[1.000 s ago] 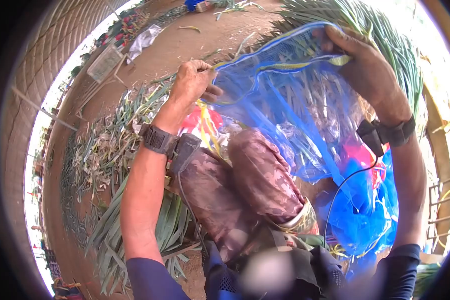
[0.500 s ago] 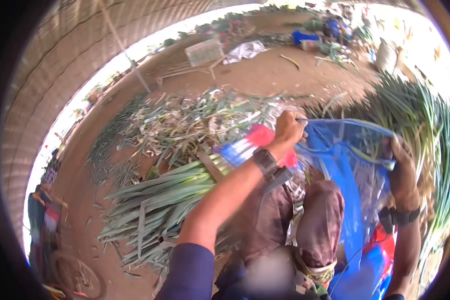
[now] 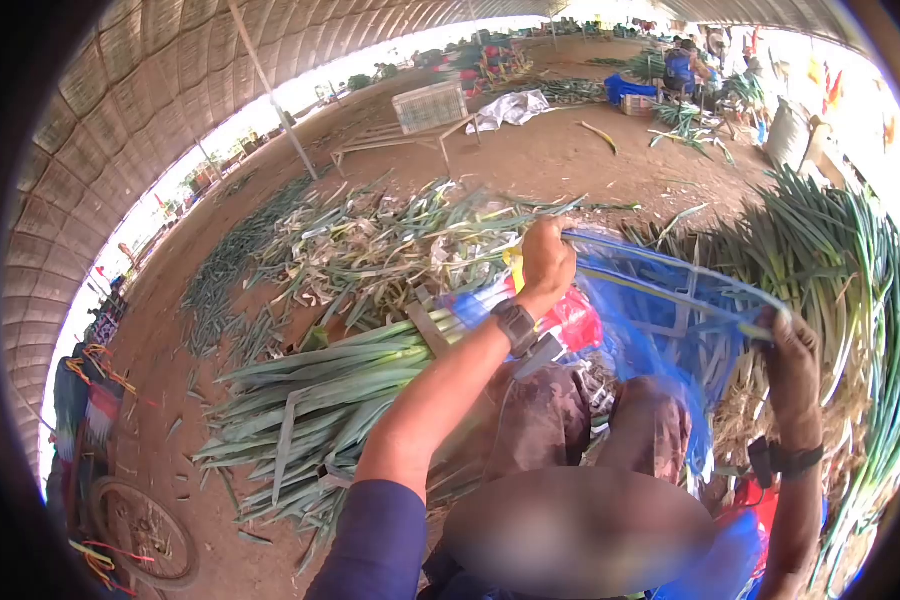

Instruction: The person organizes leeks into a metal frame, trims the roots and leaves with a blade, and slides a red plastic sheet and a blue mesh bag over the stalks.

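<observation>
Above my knees, my left hand (image 3: 548, 265) and my right hand (image 3: 793, 365) stretch the rim of a thin, see-through blue plastic bag (image 3: 650, 320) between them. Both hands are closed on its edge, the left at one end and the right at the other. Below my left forearm lies a thick bundle of leeks (image 3: 320, 400), green leaves toward the left, held in a metal frame (image 3: 430, 328). Red and blue plastic (image 3: 573, 318) covers the bundle's other end, partly hidden behind my left wrist.
A big stack of leeks (image 3: 850, 300) stands on the right. Leek trimmings (image 3: 390, 240) litter the ground ahead. Farther off are a plastic crate (image 3: 430, 107) on a low stand, a white sheet (image 3: 510, 108) and a person (image 3: 682, 68). A wheel (image 3: 145, 530) is at lower left.
My left hand has shifted left, drawing the bag's rim longer and straighter. The blue plastic has lifted and swung left from beside my right knee. My view has tilted up.
</observation>
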Demonstrator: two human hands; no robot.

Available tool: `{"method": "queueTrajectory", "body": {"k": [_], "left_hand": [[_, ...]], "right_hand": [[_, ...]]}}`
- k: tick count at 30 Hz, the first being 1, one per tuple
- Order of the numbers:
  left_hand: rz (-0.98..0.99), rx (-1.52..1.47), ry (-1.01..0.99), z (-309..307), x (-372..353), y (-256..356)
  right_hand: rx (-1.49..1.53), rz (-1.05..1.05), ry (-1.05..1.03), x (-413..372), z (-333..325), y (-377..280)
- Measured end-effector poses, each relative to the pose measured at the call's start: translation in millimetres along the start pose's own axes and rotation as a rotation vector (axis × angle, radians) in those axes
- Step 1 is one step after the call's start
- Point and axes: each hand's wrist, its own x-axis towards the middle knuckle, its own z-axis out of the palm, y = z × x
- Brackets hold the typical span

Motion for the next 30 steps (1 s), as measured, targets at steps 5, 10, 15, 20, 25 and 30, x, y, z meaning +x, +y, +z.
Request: {"method": "queueTrajectory", "body": {"k": [5, 10, 15, 20, 25, 30], "left_hand": [[0.137, 0.017, -0.061, 2.2, -10.1, 11.8], [-0.132, -0.233, -0.242, 4.8, 0.5, 4.6], [-0.343, -0.518, -0.313, -30.5, 20.5, -7.0], [-0.287, -0.426, -0.351, -53.9, 50.9, -13.2], [-0.11, -0.278, -0.587, -61.7, 91.4, 42.3], [-0.035, -0.256, -0.673, -39.3, 132.5, 28.1]], "right_hand": [[-0.248, -0.378, 0.162, 34.7, -16.2, -0.2], [0.7, 0.0, 0.027, 30.6, -11.0, -24.6], [0.367, 0.161, -0.108, -13.3, 2.8, -28.6], [-0.307, 0.237, -0.552, -59.8, 3.1, -57.2], [-0.388, 0.121, -0.787, -93.0, 24.2, -46.3], [-0.2, 0.388, -0.782, -127.0, 39.5, -47.5]]}}
